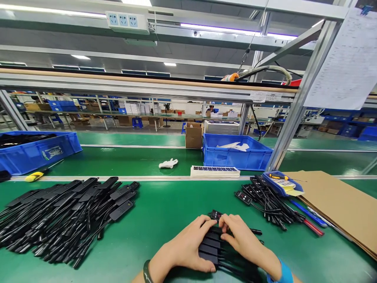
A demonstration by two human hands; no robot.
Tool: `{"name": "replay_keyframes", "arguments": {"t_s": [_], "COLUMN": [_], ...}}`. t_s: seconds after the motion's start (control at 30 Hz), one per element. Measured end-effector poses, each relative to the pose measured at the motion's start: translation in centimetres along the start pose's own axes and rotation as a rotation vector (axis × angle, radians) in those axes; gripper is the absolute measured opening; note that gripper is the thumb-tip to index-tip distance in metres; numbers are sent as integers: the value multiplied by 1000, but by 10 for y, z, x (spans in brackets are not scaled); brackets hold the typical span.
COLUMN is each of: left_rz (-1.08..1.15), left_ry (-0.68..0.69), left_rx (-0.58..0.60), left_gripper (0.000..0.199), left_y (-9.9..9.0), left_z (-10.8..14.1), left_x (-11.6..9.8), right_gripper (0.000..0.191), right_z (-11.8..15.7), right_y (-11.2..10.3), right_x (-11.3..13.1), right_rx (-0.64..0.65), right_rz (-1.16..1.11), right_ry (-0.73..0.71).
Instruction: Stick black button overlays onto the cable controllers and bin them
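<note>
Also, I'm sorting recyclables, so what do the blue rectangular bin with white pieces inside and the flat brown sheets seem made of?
The blue rectangular bin looks like moulded plastic, slightly glossy, with a thick rim and even colour. The flat brown sheets are probably matt cardboard, given their dull tan faces.

A crumpled white glove lies between the left blue bin and the right blue bin. An open cardboard box stands just beside the right bin. Flat brown cardboard sheets are stacked at the right edge. Overhead, a white power strip is mounted on a beam; a printed paper sheet hangs from the frame at upper right. Farther back stand a blue stool and a black fan.
</note>
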State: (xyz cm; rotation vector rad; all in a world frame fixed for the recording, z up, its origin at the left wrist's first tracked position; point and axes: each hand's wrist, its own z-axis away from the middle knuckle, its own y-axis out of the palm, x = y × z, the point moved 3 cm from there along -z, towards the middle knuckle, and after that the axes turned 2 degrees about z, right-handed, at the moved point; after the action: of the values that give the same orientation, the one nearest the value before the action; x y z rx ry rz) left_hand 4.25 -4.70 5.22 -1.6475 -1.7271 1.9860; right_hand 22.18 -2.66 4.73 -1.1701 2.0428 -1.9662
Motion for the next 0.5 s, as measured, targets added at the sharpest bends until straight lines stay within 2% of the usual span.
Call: {"name": "replay_keyframes", "arguments": {"t_s": [0.07,0.2,0.27,0.4,0.5], "left_rz": [-38,-108,-138,-132,-89], "left_ry": [-22,-39,-32,-21,-54], "left_rx": [33,121,154,147,111], "left_gripper": [90,99,101,108,121], "left_y": [1,6,8,12,14], "left_z": [0,0,0,0,0], "left_x": [1,7,10,15,17], "right_gripper": [9,12,14,15,25], "right_z": [-2,-10,-12,-10,-5], "right_y": [-2,0,6,13,10], "right_x": [-3,-20,-23,-12,0], "right_rx": [52,-89,-108,-87,-44], "right_rz": [-78,114,181,-1,-215], "right_ry": [9,115,115,84,79]}}
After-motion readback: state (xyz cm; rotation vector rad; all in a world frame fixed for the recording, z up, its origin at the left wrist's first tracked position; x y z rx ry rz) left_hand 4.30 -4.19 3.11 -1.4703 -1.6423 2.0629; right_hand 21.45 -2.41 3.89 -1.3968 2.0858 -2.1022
